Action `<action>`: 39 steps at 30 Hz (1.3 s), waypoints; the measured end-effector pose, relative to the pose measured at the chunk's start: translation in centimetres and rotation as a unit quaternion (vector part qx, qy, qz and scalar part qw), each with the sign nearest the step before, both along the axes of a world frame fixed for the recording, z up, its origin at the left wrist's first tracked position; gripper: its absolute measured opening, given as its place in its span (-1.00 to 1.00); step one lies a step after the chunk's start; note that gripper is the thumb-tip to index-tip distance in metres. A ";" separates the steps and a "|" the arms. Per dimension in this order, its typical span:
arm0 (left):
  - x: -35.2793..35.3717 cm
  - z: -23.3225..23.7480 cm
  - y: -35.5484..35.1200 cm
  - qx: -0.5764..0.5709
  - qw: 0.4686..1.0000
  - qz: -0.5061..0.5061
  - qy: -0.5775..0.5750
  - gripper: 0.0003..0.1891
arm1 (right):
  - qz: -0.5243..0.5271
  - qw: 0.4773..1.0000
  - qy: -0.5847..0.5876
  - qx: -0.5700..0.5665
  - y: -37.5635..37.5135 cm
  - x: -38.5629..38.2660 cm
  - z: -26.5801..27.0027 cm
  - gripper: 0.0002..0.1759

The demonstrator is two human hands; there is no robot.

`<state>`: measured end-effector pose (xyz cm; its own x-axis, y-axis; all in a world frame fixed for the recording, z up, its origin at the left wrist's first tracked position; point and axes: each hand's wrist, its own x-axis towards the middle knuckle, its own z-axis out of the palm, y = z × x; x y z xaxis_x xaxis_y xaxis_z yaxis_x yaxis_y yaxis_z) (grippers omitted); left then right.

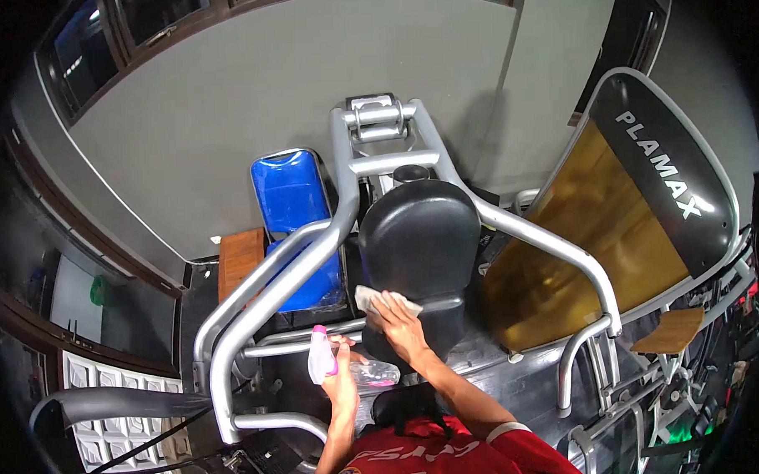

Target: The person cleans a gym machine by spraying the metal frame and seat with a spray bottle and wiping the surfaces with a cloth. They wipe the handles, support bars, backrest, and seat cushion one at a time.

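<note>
My left hand (343, 377) is wrapped round a clear spray bottle (374, 373) with a pink and white spray head (320, 356), low in front of the machine. My right hand (397, 323) presses a pale cloth (367, 298) at the lower left part of the black padded backrest (420, 236). The fingers lie over the cloth and hide part of it. Silver frame tubes (285, 278) run on both sides of the padding.
A blue chair (290, 190) and a wooden surface (241, 263) stand behind the frame at the left. A tall gold and black PLAMAX panel (596, 221) rises at the right. A wooden seat (669, 331) is further right, and a grey wall (224, 100) is behind.
</note>
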<state>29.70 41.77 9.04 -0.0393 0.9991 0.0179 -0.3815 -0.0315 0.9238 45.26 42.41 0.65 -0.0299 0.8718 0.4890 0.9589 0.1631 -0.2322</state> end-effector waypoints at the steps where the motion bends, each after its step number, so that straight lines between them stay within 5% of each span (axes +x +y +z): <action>1: -0.1 0.1 -0.1 -0.003 1.000 0.002 0.005 -0.73 | 0.006 0.999 0.028 -0.016 -0.9 0.0 -0.9 -0.52; 8: -0.5 0.2 -0.3 -0.014 0.999 -0.050 -0.001 -0.78 | 0.027 0.973 0.155 -0.169 -4.8 2.4 -1.1 -0.42; 12: 0.3 0.5 -0.5 -0.013 0.999 -0.046 -0.003 -0.78 | 0.042 0.987 0.133 0.082 -2.4 4.4 6.6 -0.37; 16: 0.6 0.8 -0.5 -0.013 1.000 -0.014 -0.017 -0.77 | -0.040 0.933 0.099 0.344 2.2 5.9 14.6 -0.39; 18: 0.6 1.0 -0.4 -0.008 1.000 -0.009 -0.013 -0.78 | -0.080 0.931 0.102 0.341 4.3 5.7 17.1 -0.39; 22: 0.2 1.2 -0.3 -0.018 1.000 0.002 -0.002 -0.80 | -0.129 0.971 -0.034 0.200 7.0 4.8 14.2 -0.35; 31: 0.0 0.2 0.0 -0.025 1.000 0.002 0.008 -0.79 | -0.159 0.979 0.020 0.123 1.0 2.2 2.7 -0.40; 34: 0.5 -0.5 0.0 -0.008 1.000 0.006 0.010 -0.81 | -0.166 0.983 0.056 0.061 -1.4 1.7 -0.5 -0.45; 36: 0.5 -0.5 -0.3 -0.005 1.000 -0.018 0.023 -0.74 | -0.175 0.975 0.114 -0.080 -3.2 1.2 -2.2 -0.46; 39: 0.6 -0.5 -0.4 0.023 0.998 -0.045 0.045 -0.72 | -0.138 0.960 0.232 -0.079 -4.6 1.7 -2.6 -0.38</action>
